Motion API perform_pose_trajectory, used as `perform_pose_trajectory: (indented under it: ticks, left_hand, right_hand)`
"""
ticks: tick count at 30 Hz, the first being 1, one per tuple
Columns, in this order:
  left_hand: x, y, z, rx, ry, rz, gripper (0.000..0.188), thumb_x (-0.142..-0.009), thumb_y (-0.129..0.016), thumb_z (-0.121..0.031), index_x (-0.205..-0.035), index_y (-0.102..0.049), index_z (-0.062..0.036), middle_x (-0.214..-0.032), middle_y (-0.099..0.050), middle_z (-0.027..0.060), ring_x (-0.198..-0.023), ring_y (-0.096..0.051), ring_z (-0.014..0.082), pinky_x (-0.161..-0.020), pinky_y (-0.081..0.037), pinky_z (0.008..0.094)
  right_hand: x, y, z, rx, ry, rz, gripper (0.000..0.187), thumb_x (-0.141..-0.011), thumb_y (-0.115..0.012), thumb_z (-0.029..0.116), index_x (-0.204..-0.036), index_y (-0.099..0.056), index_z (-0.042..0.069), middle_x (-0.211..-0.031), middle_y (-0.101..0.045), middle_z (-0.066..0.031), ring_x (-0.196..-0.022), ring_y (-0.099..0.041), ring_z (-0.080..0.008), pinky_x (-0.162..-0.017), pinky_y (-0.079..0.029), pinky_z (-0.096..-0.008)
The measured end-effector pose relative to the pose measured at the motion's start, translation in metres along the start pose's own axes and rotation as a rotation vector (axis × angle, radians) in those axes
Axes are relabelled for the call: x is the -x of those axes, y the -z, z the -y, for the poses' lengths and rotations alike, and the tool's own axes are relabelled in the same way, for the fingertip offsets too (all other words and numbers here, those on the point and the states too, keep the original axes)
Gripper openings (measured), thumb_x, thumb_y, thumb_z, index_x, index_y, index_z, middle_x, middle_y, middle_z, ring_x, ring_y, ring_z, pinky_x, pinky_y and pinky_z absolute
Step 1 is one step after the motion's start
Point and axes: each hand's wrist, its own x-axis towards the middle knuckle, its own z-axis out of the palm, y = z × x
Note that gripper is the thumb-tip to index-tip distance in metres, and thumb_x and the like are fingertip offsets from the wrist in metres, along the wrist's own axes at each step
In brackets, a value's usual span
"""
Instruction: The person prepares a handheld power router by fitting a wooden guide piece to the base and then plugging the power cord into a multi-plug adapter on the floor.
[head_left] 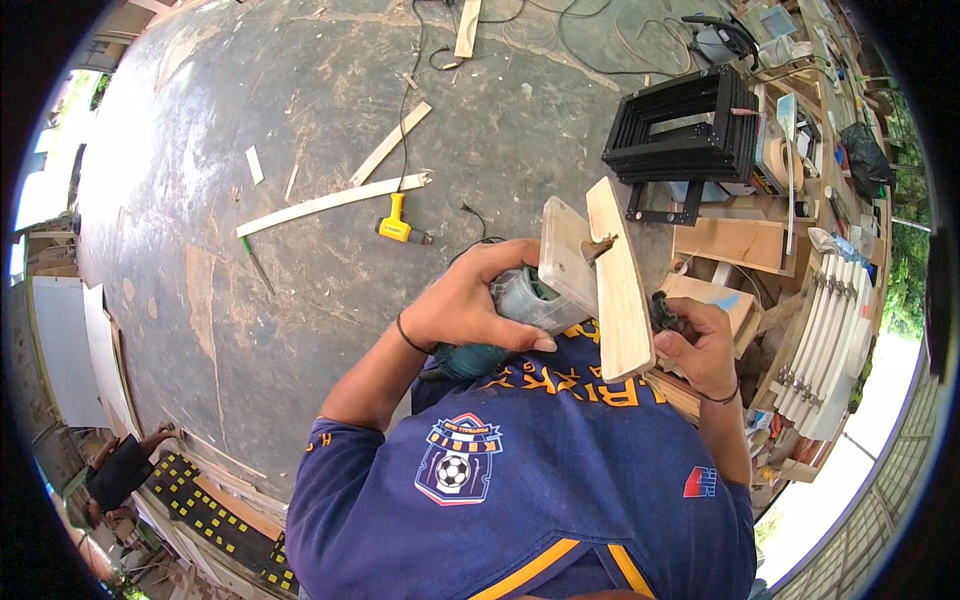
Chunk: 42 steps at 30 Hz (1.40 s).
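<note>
My left hand (460,300) is wrapped round a trim router (525,300) with a teal body and a cloudy grey housing, held on its side in front of my chest. Its pale, rounded square base (568,255) faces right. Against or close to that base stands a light wooden strip (625,300), tilted nearly upright; a dark, rough-edged spot shows at its left edge. On the strip's other side, my right hand (700,345) pinches a small black knob-like piece (662,312). Whether that piece touches the strip I cannot tell.
A yellow pistol-shaped power tool (400,225) lies on the concrete floor beside wooden strips (335,205) and cords. Black frames (685,125) are stacked at the right, near a cluttered bench (835,200). Another person (120,475) is at the lower left.
</note>
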Motion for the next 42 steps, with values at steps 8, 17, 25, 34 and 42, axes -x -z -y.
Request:
perform_pose_trajectory:
  ticks: [8,17,25,34,42]
  left_hand:
    - [0.0,-0.001,0.006,0.029,0.025,-0.009,0.063,-0.059,-0.085,-0.024,-0.111,-0.06,0.0017,-0.103,-0.065,0.0096,-0.097,-0.059,0.0162,-0.087,-0.045,0.0298]
    - [-0.003,-0.001,0.01,0.077,0.073,-0.014,0.06,-0.059,-0.085,-0.025,-0.109,-0.061,0.0009,-0.098,-0.065,0.008,-0.094,-0.059,0.015,-0.084,-0.045,0.0287]
    - [-0.006,-0.001,0.008,0.051,0.055,0.007,0.06,-0.06,-0.084,-0.024,-0.109,-0.061,0.0009,-0.099,-0.065,0.0081,-0.094,-0.059,0.0151,-0.084,-0.046,0.0284]
    - [-0.005,-0.003,0.008,0.106,0.058,0.002,0.06,-0.061,-0.084,-0.025,-0.11,-0.061,0.0012,-0.1,-0.065,0.0079,-0.096,-0.059,0.0145,-0.086,-0.045,0.0282]
    - [-0.004,-0.004,0.005,0.062,0.071,0.002,0.061,-0.06,-0.084,-0.027,-0.109,-0.061,0.001,-0.1,-0.065,0.0072,-0.095,-0.058,0.0146,-0.086,-0.044,0.0281]
  right_hand:
    - [-0.003,-0.002,0.01,0.014,0.018,0.026,0.038,-0.081,-0.075,0.02,-0.102,-0.061,-0.008,-0.067,-0.053,0.004,-0.057,-0.043,-0.0015,-0.049,-0.033,-0.0184]
    - [0.0,-0.003,0.004,-0.013,-0.027,-0.002,0.037,-0.081,-0.074,0.024,-0.099,-0.063,-0.007,-0.063,-0.052,0.005,-0.055,-0.041,-0.0013,-0.048,-0.029,-0.0191]
    - [0.002,-0.001,0.002,-0.005,-0.028,-0.019,0.035,-0.08,-0.074,0.021,-0.097,-0.064,-0.007,-0.061,-0.051,0.0044,-0.054,-0.04,-0.0017,-0.047,-0.029,-0.0199]
    - [0.001,-0.001,0.005,0.0,-0.011,-0.01,0.033,-0.08,-0.074,0.021,-0.095,-0.064,-0.007,-0.058,-0.045,0.0058,-0.052,-0.035,-0.0022,-0.046,-0.025,-0.0218]
    - [0.001,-0.002,0.009,-0.03,-0.03,-0.006,0.035,-0.08,-0.075,0.024,-0.094,-0.065,-0.006,-0.06,-0.048,0.0061,-0.053,-0.037,-0.0018,-0.046,-0.026,-0.0212]
